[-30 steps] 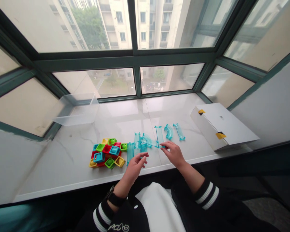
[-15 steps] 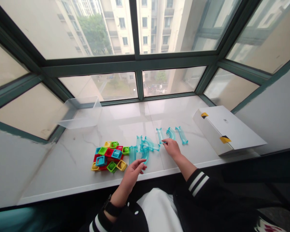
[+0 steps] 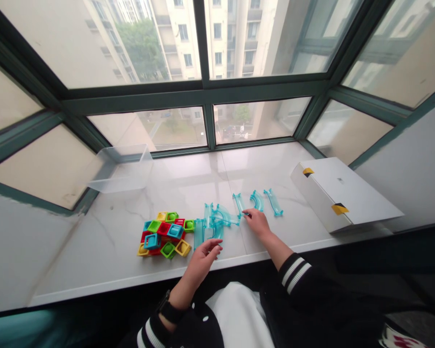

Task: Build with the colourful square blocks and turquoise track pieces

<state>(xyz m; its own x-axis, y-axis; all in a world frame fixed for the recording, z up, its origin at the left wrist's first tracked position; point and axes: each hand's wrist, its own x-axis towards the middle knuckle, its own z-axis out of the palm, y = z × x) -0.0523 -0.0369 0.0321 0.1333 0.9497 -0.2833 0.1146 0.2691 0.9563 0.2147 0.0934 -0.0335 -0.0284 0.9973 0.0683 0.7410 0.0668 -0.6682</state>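
On the white marble sill (image 3: 105, 251) lies a heap of clear teal track pieces (image 3: 213, 223). Just right of it lie a straight teal track piece (image 3: 238, 204), a curved one (image 3: 257, 199) and another straight one (image 3: 274, 201). My right hand (image 3: 257, 223) pinches the near end of the first straight piece, which rests on the sill. My left hand (image 3: 203, 253) hovers at the sill's front edge below the teal heap, fingers loosely curled and apart, holding nothing. Left of the heap sits a cluster of red, green, yellow and blue square blocks (image 3: 164, 235).
A clear plastic tub (image 3: 121, 167) stands at the back left by the window. A flat white box (image 3: 342, 193) with yellow-black tape lies at the right end. Window frames bound the sill behind; my dark sleeves and white lap are below the front edge.
My right hand has carried the straight teal piece from the heap rightward and set it down beside the two separate pieces. My left hand has drawn back slightly toward the front edge.
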